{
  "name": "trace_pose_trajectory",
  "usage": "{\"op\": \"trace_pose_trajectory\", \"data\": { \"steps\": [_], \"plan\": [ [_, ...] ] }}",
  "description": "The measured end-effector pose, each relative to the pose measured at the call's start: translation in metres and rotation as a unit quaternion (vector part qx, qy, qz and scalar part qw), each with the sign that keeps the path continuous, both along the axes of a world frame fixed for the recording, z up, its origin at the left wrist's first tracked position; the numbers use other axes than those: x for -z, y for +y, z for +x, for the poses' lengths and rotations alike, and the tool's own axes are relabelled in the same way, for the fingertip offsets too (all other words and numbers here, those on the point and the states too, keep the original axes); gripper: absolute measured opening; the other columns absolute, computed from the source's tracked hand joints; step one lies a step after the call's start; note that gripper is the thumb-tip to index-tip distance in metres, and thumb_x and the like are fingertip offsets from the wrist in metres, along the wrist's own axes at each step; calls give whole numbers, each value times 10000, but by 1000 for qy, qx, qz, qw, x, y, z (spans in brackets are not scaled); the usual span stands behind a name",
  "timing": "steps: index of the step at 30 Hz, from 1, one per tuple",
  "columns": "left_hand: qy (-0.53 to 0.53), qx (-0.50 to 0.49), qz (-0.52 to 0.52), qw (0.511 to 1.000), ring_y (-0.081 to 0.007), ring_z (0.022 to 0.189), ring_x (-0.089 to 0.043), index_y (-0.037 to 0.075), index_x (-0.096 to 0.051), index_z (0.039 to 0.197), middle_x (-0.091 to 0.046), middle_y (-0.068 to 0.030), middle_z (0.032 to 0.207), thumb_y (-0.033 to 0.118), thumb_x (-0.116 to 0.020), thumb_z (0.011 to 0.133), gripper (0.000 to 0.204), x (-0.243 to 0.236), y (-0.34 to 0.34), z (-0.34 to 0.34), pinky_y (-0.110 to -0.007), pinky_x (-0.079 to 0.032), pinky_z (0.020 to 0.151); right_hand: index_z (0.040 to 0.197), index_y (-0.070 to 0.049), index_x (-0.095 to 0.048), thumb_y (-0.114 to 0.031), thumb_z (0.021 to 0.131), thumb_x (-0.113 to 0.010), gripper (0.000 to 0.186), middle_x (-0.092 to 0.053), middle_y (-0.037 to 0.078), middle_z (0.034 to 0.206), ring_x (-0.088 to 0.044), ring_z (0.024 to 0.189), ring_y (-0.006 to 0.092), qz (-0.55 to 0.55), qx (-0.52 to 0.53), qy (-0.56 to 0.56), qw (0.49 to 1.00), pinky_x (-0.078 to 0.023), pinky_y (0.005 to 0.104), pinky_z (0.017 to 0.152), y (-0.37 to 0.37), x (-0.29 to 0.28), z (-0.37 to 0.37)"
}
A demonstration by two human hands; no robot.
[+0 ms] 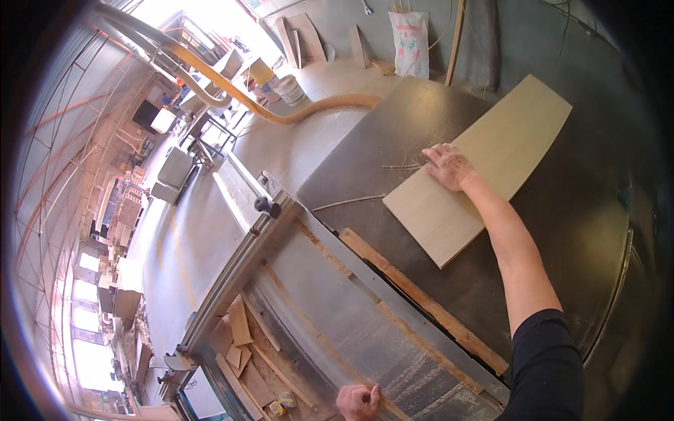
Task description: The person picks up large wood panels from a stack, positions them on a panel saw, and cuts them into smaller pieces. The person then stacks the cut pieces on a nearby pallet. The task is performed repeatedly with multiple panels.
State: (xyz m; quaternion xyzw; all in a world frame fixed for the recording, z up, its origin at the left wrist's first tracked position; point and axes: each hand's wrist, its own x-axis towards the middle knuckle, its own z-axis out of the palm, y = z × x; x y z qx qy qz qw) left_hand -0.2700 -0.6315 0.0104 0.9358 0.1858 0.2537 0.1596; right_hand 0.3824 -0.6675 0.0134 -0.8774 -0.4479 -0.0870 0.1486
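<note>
A pale, plywood-like board [484,165], tapered in outline, lies flat on the dark machine table [372,151]; its near end shows a layered edge, and I cannot tell whether it is one piece or several stacked. Across its left edge rests my right hand [448,167], palm down with the fingers stretched out over the rim. At the bottom of the view my left hand [358,402] is curled into a loose fist above the grey sliding table [323,302]. Nothing shows in it. A narrow wooden strip [421,298] lies along the seam between the two surfaces.
Thin offcut slivers [349,202] and sawdust lie left of the board. A metal fence [239,270] with a black knob [267,205] crosses the sliding table. Wood scraps [242,351] fill the lower left. An orange hose [281,116] curves behind, near a white sack [411,43].
</note>
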Motion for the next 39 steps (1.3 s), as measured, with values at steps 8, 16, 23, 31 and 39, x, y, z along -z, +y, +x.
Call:
{"op": "trace_pose_trajectory", "data": {
  "steps": [8, 16, 23, 31, 39],
  "plan": [
    [18, -9, -24, 1000, -296, 688, -586, 141, -541, 827, -622, -45, 785, 166, -840, 849, 301, -1, -3, -5, -419, -464, 627, 1330, -109, -622, -270, 1006, -652, 363, -664, 96, 1267, -619, 1230, 324, 90, -47, -49, 994, -407, 467, 1161, -57, 7, -14],
    [6, -1, -33, 999, -304, 718, -585, 128, -535, 849, -623, -60, 809, 129, -836, 842, 302, 3, -3, -4, -422, -464, 655, 1356, -140, -614, -212, 1007, -653, 358, -655, 68, 1266, -616, 1239, 294, 27, -84, -40, 995, -339, 542, 1227, -161, -4, -80],
    [-6, -4, -33, 999, -294, 734, -588, 133, -532, 833, -625, -52, 814, 134, -842, 838, 310, 1, -2, -9, -416, -471, 672, 1385, -122, -594, -197, 964, -689, 438, -627, 86, 1243, -617, 1249, 281, -2, -144, -14, 989, -308, 580, 1250, -250, -19, -195],
    [-49, 17, -55, 997, -308, 734, -606, 122, -570, 829, -640, -69, 820, 137, -858, 820, 289, 3, -5, -11, -429, -489, 685, 1445, -86, -558, -297, 946, -709, 562, -597, 116, 1320, -574, 1345, 297, -48, -173, 3, 984, -271, 604, 1278, -321, -25, -312],
    [-129, 23, -135, 982, -309, 961, -693, 92, -665, 961, -733, -85, 1051, 113, -821, 859, 188, -30, 7, -68, -422, -581, 843, 1610, 22, -379, -273, 943, -778, 831, -402, 263, 1654, -375, 1534, 419, -39, 379, -35, 924, -287, 500, 1276, -407, 8, -418]
  ]
}}
